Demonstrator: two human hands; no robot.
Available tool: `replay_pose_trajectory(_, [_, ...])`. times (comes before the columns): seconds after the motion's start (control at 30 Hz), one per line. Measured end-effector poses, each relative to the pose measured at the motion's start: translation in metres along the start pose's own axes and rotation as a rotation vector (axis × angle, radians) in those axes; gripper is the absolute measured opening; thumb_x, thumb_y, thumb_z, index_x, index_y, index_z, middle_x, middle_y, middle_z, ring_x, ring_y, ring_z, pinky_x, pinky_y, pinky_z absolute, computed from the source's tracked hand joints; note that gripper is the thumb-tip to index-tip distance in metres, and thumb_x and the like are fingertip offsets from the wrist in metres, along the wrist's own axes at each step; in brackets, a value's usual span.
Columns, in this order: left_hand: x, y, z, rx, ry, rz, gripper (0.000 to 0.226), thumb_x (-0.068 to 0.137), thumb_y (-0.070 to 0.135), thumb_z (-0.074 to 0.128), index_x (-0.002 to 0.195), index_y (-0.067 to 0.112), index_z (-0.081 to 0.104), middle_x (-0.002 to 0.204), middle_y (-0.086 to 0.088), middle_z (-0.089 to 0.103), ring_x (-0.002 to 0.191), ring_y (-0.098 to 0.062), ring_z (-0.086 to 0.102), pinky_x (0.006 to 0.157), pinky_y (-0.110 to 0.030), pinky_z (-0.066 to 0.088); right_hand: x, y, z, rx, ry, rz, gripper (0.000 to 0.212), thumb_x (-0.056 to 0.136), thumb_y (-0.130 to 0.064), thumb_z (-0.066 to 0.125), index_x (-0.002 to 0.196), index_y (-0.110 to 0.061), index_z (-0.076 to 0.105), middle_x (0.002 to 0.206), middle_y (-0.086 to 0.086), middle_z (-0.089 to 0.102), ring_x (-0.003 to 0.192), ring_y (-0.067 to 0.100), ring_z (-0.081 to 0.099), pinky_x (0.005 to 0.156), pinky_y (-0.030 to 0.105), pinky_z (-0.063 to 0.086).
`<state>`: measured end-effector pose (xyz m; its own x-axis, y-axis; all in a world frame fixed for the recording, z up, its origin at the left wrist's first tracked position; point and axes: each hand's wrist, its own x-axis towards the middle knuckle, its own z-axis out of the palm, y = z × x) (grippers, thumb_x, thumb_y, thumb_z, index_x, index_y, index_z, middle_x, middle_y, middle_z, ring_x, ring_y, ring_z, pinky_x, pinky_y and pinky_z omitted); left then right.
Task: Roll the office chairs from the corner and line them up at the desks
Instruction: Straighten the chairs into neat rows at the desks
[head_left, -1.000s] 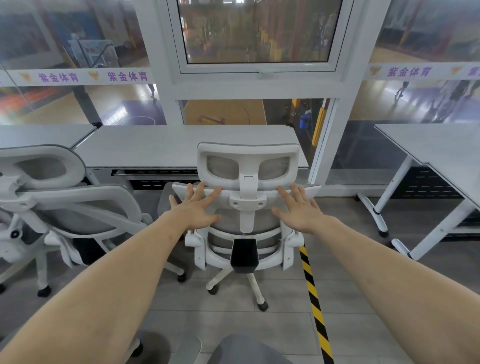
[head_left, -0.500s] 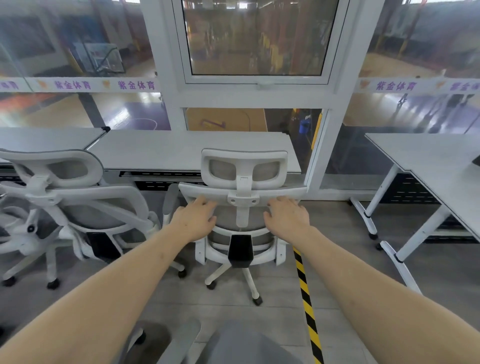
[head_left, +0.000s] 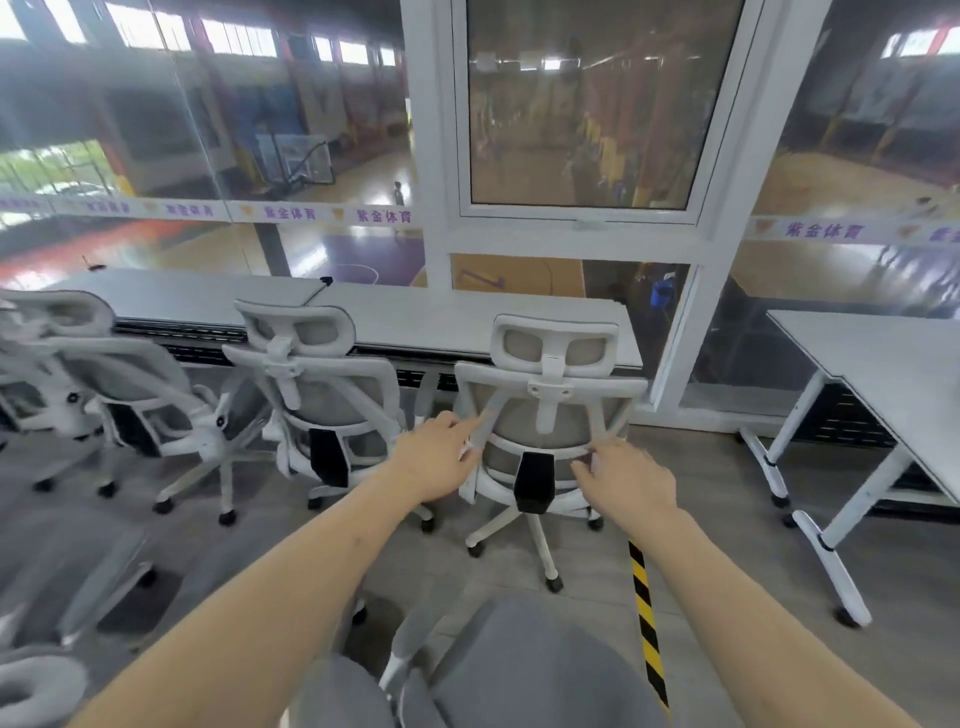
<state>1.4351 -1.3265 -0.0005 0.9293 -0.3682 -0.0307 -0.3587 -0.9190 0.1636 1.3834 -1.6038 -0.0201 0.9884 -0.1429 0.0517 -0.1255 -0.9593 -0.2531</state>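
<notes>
Both arms reach forward, left hand (head_left: 436, 462) and right hand (head_left: 631, 480) at the chair (head_left: 545, 410).

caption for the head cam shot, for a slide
Both hands, left hand and right hand, reach to the back of a white mesh office chair at the window desk.

Both hands, left (head_left: 435, 464) and right (head_left: 631, 483), have let go of the chair (head_left: 545, 415) and drawn back, fingers loose; the chair now sits farther off, tucked against the desk (head_left: 467, 317).
</notes>
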Motion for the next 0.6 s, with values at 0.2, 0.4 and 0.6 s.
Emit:
replay_pose_trajectory(0.2, [-0.122,-0.033,0.003,-0.001,-0.042,0.069,0.052,0.106,0.046,0.038,0.157,0.033,0.035,0.149,-0.003,0.045,0.131,-0.03,0.051,0.101,-0.047,0.047,-0.141,-0.036,-0.017,-0.033,0.072,0.085,0.036,0.098,-0.055,0.042,0.115,-0.032,0.064,0.114,-0.002,0.066,0.102,0.025,0.062,0.069,0.036,0.046])
replay_pose_trajectory(0.4, [-0.234,-0.065,0.02,-0.053,-0.077,0.102,0.05,0.107,0.048,0.039,0.154,0.029,0.043,0.148,-0.002,0.047,0.128,-0.026,0.054,0.101,-0.046,0.049,-0.268,-0.091,-0.002,-0.001,0.073,0.072,0.032,0.1,-0.056,0.041,0.111,-0.034,0.062,0.108,-0.005,0.063,0.101,0.023,0.062,0.068,0.035,0.047])
replay_pose_trajectory(0.6, [-0.3,-0.066,0.034,-0.073,-0.271,0.224,0.053,0.11,0.052,0.035,0.157,0.031,0.041,0.167,0.008,0.032,0.155,-0.016,0.025,0.12,-0.046,0.032,-0.347,-0.131,0.017,-0.026,-0.125,0.041,0.041,0.102,-0.064,0.038,0.121,-0.037,0.063,0.113,-0.009,0.067,0.101,0.018,0.063,0.074,0.036,0.048])
